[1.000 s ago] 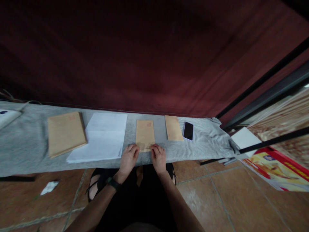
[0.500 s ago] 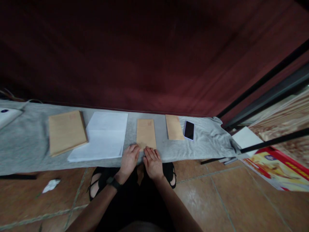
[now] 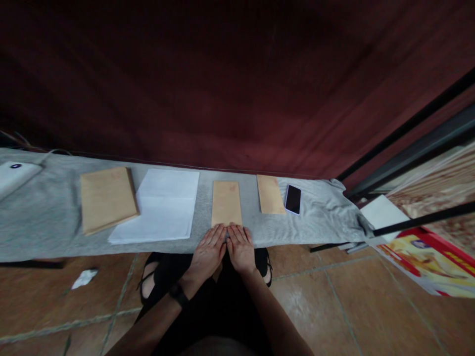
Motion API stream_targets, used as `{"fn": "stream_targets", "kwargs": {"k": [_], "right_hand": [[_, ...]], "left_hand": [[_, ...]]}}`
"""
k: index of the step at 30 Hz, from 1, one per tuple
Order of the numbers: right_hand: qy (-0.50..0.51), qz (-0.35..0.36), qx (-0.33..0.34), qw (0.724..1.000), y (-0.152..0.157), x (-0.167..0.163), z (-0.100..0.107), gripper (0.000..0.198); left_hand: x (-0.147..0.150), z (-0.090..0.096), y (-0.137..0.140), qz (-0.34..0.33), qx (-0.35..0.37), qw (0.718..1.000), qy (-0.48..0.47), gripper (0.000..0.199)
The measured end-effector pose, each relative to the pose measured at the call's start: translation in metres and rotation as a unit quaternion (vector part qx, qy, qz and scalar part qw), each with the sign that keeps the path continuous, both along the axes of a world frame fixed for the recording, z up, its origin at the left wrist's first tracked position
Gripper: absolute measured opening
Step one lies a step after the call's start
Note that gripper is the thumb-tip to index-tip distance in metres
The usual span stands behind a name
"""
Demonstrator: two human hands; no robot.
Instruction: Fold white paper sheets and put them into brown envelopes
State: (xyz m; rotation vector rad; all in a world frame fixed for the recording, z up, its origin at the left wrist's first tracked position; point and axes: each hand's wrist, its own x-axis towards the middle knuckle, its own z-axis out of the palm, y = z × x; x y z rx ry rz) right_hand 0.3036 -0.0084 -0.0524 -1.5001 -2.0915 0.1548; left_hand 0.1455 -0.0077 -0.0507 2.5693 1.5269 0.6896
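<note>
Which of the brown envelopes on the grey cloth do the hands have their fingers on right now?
The middle envelope: left hand and right hand press flat on its near edge. The narrow envelope beside the phone and the large envelope at left lie untouched.

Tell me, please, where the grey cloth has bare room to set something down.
The grey cloth is bare left of the large brown envelope, up to the white device, and right of the phone. Between them envelopes and white paper crowd it.

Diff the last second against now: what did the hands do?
Both hands slid inward along the near edge of the middle brown envelope; left hand and right hand now lie flat, side by side. Envelope stack, white sheets, phone unchanged.
</note>
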Motion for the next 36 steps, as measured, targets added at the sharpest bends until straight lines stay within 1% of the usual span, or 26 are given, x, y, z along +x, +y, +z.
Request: {"fn": "stream_targets", "kwargs": {"k": [4, 9, 16, 25, 33, 36], "right_hand": [[0.001, -0.009, 0.001, 1.0, -0.001, 0.011, 0.0, 0.046], [-0.001, -0.02, 0.01, 1.0, -0.003, 0.024, 0.001, 0.046], [0.001, -0.024, 0.01, 1.0, -0.004, 0.028, 0.0, 0.045], [-0.004, -0.02, 0.012, 1.0, -0.004, 0.029, -0.002, 0.045], [-0.014, -0.016, 0.018, 1.0, -0.003, 0.03, -0.003, 0.045], [-0.021, -0.021, 0.016, 0.999, -0.002, 0.031, -0.004, 0.044]], "left_hand": [[0.003, 0.002, 0.0, 0.015, -0.003, 1.0, 0.015, 0.052], [0.013, 0.007, 0.0, 0.04, -0.008, 0.999, 0.027, 0.053], [0.027, 0.012, -0.001, 0.068, -0.017, 0.995, 0.068, 0.059], [0.019, 0.007, -0.002, 0.049, -0.038, 0.996, 0.067, 0.064], [0.004, 0.006, -0.006, 0.049, -0.014, 0.997, 0.06, 0.065], [-0.003, 0.006, -0.007, 0.056, -0.004, 0.996, 0.076, 0.065]]}}
